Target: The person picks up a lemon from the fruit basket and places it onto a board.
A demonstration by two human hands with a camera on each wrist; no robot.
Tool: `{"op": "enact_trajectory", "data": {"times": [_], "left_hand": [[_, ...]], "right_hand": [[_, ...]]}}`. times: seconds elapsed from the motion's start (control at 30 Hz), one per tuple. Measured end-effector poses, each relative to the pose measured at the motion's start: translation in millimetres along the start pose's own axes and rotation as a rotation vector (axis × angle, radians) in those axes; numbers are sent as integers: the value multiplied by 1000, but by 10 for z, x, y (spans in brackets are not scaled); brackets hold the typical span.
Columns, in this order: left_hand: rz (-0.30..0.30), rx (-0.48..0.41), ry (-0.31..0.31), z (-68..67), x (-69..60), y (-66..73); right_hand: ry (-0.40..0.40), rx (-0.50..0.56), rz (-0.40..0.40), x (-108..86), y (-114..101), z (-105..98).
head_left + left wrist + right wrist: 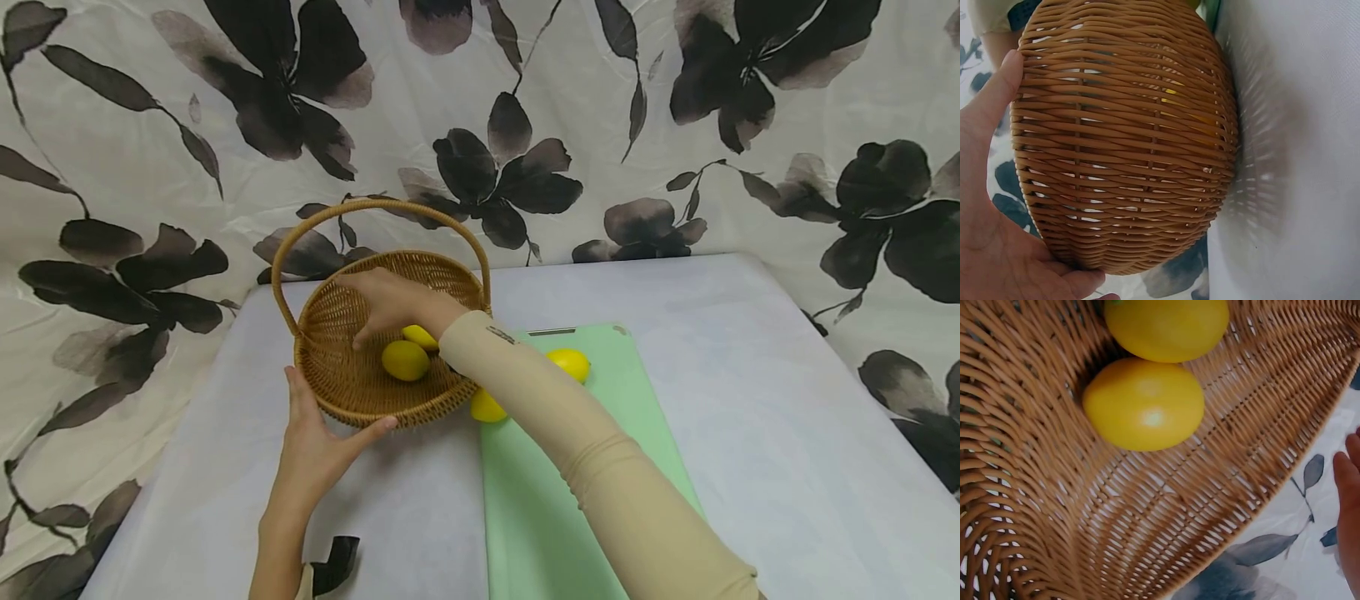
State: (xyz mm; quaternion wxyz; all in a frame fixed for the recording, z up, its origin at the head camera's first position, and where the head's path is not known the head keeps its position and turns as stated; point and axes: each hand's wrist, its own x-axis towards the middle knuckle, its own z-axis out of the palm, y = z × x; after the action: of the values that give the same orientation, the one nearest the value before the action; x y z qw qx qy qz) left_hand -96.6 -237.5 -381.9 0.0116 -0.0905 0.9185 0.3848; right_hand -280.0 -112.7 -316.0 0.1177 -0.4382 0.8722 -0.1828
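Observation:
A brown wicker basket (390, 267) with an arched handle stands at the back left of the table. Two yellow lemons (406, 362) lie inside, touching each other in the right wrist view. My left hand (315, 454) grips the basket from the near left, its thumb on the front rim and its fingers along the left side. Over the basket's opening reaches my right hand (397, 302), fingers extended toward the far left wall and thumb pointing down. It holds nothing visible and is apart from the lemons.
Right of the basket lies a light green board (570, 508). One lemon (568, 364) sits on its far part, another lemon (488, 407) at its left edge, partly behind my right sleeve (570, 433). A floral cloth (622, 100) hangs behind the white table (757, 400).

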Motion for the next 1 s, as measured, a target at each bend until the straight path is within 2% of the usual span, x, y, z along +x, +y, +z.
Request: {"op": "enact_trajectory", "data": {"times": [0.1, 0.23, 0.37, 0.47, 0.6, 0.73, 0.8, 1.0], "left_hand": [[4, -5, 8, -5, -1, -4], [-20, -2, 6, -13, -8, -12], [-20, 5, 12, -19, -7, -13], [-9, 6, 20, -15, -6, -14], [-1, -6, 19, -4, -5, -24], [2, -7, 17, 6, -9, -24], [0, -2, 18, 8, -15, -16], [-14, 15, 3, 2, -7, 1]], "right_hand": [[-127, -30, 53, 29, -17, 44], [-298, -127, 117, 63, -53, 91], [-428, -235, 180, 77, -89, 114], [-498, -313, 181, 80, -111, 144], [-544, -415, 153, 63, -154, 202], [-553, -511, 169, 11, -197, 253], [-532, -554, 164, -21, -203, 276], [-439, -636, 69, -89, -155, 342]]}}
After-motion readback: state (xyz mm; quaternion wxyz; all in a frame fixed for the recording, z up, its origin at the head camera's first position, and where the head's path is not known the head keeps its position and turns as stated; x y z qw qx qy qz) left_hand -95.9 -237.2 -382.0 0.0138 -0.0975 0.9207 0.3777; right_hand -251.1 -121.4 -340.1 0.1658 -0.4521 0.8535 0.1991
